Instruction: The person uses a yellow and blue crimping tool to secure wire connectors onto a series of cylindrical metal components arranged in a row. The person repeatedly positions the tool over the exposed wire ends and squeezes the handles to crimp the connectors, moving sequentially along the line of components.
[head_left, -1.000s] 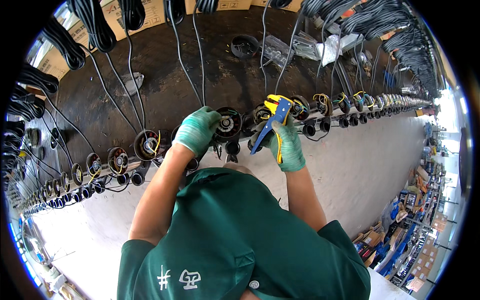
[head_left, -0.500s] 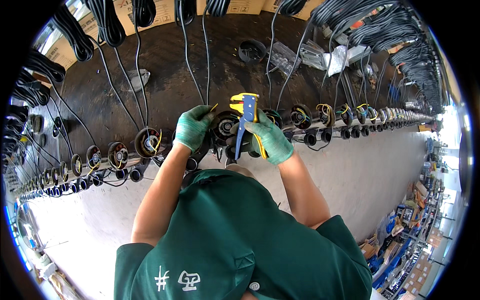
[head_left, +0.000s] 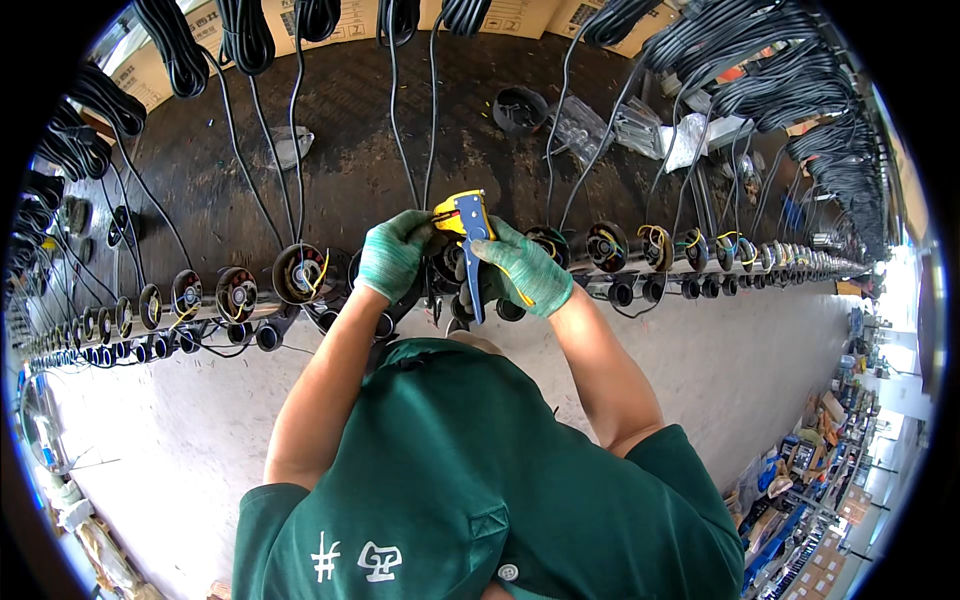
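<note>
My right hand, in a green knit glove, is wrapped round a blue and yellow wire stripper. The tool's yellow jaws point left and meet the fingertips of my left hand. That hand, gloved alike, is closed in a pinch on a thin wire, mostly hidden by the fingers and jaws. Just below the jaws, a round motor housing shows partly behind the tool. A black cable runs down to it from the far side of the table.
Round housings with coloured wires, such as one at left and one at right, line the dark table's near edge. Bundled black cables hang before cardboard boxes. A black cup and plastic bags lie farther back.
The wire stripper has moved left, bringing its jaws to my left fingertips. The yellow wire end that stuck out there is now covered by the jaws. My left hand stays about where it was.
</note>
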